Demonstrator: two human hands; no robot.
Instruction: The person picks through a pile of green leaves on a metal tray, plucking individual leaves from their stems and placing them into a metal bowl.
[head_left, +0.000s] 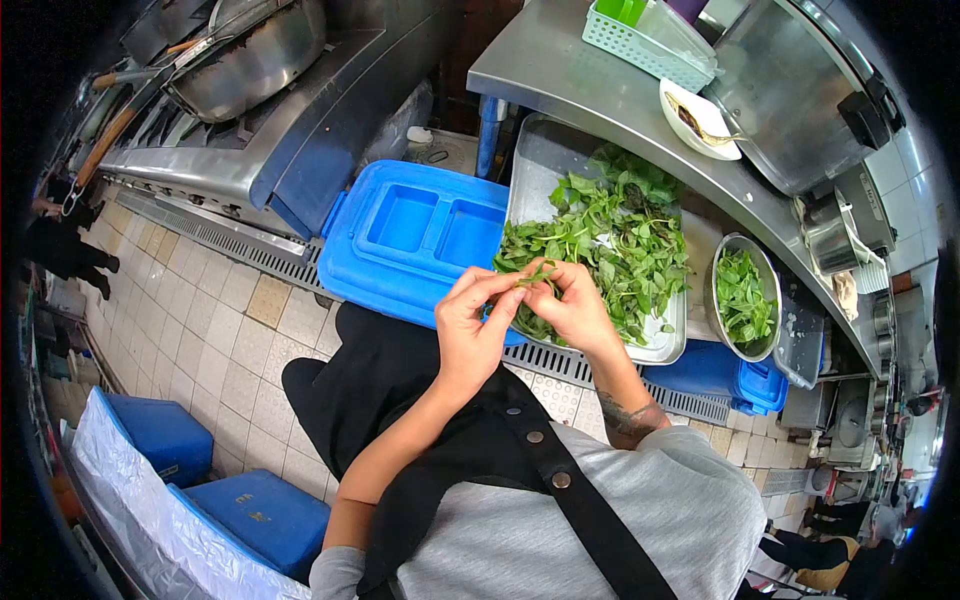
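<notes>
Both hands meet above the near left edge of a metal tray (pixel 668 340) heaped with leafy green herbs (pixel 620 250). My left hand (pixel 474 318) is closed, its thumb and fingers pinching a small green sprig (pixel 538 273). My right hand (pixel 573 305) pinches the same sprig from the other side, fingertips nearly touching those of the left. More leaves show just under the right hand. To the right of the tray, a metal bowl (pixel 716 318) holds picked green leaves (pixel 743 295).
A blue lidded bin (pixel 375 275) lies left of the tray. The steel counter (pixel 560 60) above carries a green basket (pixel 640 50) and a white dish (pixel 690 130). A stove with a large pan (pixel 250 70) stands upper left. Blue bins (pixel 260 515) are lower left; people stand at both edges.
</notes>
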